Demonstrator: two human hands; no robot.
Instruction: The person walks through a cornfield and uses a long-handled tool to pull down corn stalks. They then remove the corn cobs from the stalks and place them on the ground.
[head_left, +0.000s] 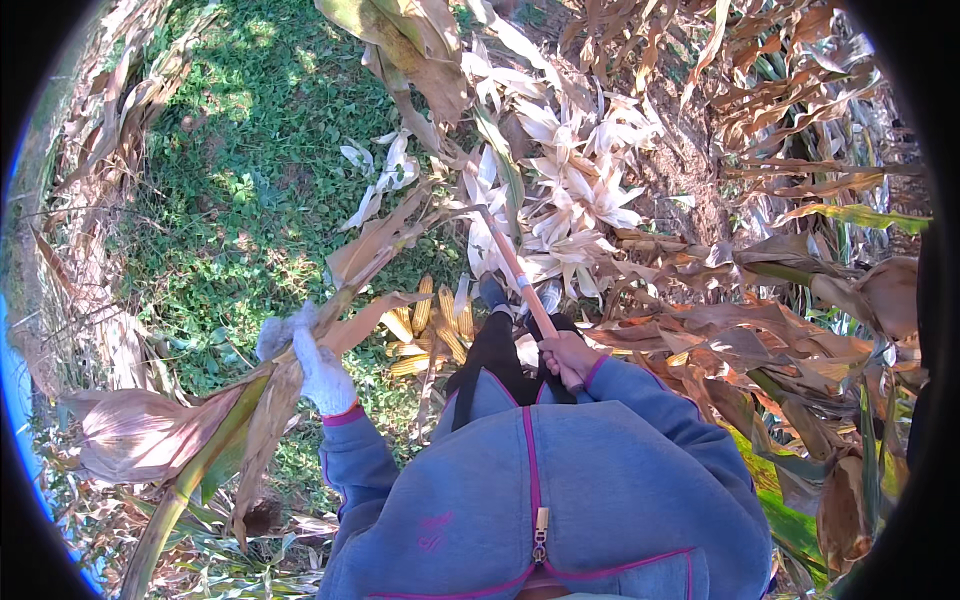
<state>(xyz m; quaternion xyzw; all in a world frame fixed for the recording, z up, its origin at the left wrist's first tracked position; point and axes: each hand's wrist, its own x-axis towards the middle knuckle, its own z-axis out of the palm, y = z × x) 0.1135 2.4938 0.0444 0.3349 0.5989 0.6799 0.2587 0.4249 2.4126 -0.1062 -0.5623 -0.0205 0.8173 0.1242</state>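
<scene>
My left hand (321, 367), in a white knit glove, grips a dry corn stalk (367, 268) that slants across in front of me. A husk-covered ear (142, 435) hangs on this stalk at the lower left. In my bare right hand (568, 355) is the wooden handle (514, 262) of a tool that looks like a sickle. Its thin metal head (466, 209) lies by the upper part of the stalk; leaves partly hide it, so contact cannot be told. Several husked yellow corn cobs (448, 330) lie on the ground near my feet, between my two hands.
Pale stripped husks (577, 180) are heaped beyond my shoes (493, 291). Dry standing corn plants (802, 337) crowd the right side. Low green weeds (247, 172) cover the ground at the upper left, with more dried stalks (105, 225) along the left edge.
</scene>
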